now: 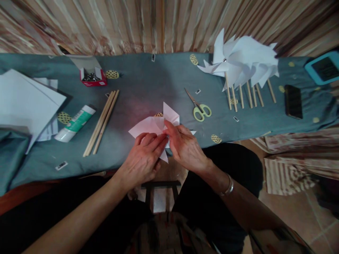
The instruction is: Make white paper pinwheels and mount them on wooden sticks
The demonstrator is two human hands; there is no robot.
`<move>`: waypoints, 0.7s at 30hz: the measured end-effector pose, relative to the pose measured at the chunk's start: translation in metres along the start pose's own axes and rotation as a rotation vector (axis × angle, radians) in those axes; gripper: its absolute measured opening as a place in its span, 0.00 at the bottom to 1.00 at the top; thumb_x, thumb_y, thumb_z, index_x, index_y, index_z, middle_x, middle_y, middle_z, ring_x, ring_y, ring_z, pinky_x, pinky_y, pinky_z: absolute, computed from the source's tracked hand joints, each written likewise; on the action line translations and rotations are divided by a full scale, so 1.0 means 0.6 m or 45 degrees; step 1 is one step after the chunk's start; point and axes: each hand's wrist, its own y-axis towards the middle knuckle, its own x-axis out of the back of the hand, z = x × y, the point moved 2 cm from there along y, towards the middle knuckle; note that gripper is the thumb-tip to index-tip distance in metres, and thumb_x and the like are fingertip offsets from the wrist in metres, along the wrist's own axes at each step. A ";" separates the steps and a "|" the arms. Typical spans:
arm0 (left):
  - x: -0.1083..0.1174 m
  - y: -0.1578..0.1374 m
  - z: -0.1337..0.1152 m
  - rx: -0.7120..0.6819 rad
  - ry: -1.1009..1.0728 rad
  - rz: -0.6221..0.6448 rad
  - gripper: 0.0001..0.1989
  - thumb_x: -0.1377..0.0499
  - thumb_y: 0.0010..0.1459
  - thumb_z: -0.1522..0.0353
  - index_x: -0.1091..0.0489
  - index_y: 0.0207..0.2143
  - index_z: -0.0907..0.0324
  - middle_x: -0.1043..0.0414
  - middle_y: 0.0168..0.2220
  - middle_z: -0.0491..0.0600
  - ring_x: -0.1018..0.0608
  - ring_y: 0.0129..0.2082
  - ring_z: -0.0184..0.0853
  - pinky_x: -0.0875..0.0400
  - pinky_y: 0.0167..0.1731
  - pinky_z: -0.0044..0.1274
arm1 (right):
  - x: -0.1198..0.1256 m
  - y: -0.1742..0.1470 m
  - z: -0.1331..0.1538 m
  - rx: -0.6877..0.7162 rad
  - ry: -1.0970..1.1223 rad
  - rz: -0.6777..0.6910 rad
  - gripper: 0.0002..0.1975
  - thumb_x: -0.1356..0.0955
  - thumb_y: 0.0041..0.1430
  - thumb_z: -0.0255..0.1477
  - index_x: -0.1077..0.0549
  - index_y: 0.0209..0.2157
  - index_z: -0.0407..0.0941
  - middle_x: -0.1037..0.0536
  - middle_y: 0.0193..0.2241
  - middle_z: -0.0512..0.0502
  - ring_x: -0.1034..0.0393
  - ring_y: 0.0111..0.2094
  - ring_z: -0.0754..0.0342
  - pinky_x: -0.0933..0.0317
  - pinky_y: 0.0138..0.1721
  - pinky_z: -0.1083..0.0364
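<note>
A white paper pinwheel (150, 124) with pointed, folded blades is held between both hands at the table's front edge. My left hand (145, 155) is closed on its lower left side, with the fingers pressed together over the paper. From the right, my right hand (185, 145) pinches near the middle of the pinwheel, thumb and fingertips meeting the left fingertips. Whether a pin or another small piece sits between those fingertips is hidden. Green-handled scissors (201, 112) lie just beyond my right hand, with their blades pointing away.
Left of the hands lie several wooden sticks (102, 123), a green-and-white tube (75, 123), a red box (93, 78) of small metal pieces and white paper sheets (29, 102). On the right are several finished pinwheels on sticks (241, 63), a dark phone (293, 101) and a blue-framed device (324, 68).
</note>
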 end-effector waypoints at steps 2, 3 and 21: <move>-0.003 -0.002 0.000 0.001 -0.009 -0.027 0.28 0.45 0.52 0.71 0.37 0.57 0.67 0.35 0.59 0.60 0.35 0.54 0.51 0.41 0.53 0.44 | -0.001 -0.001 -0.001 -0.002 0.005 -0.014 0.27 0.43 0.62 0.20 0.46 0.63 0.36 0.21 0.45 0.40 0.35 0.47 0.46 0.35 0.52 0.46; -0.004 -0.003 0.000 0.003 -0.012 -0.039 0.28 0.45 0.52 0.71 0.37 0.57 0.66 0.35 0.58 0.60 0.35 0.54 0.52 0.41 0.53 0.44 | -0.002 -0.003 -0.001 -0.004 0.003 -0.019 0.27 0.43 0.62 0.20 0.46 0.63 0.36 0.21 0.45 0.40 0.35 0.47 0.46 0.35 0.52 0.47; 0.029 -0.042 0.041 0.119 -0.002 -0.257 0.24 0.45 0.55 0.69 0.38 0.56 0.59 0.32 0.50 0.58 0.33 0.49 0.50 0.36 0.47 0.41 | -0.050 -0.048 -0.002 0.140 -0.228 -0.082 0.30 0.43 0.64 0.20 0.50 0.66 0.36 0.27 0.50 0.32 0.40 0.57 0.43 0.40 0.55 0.43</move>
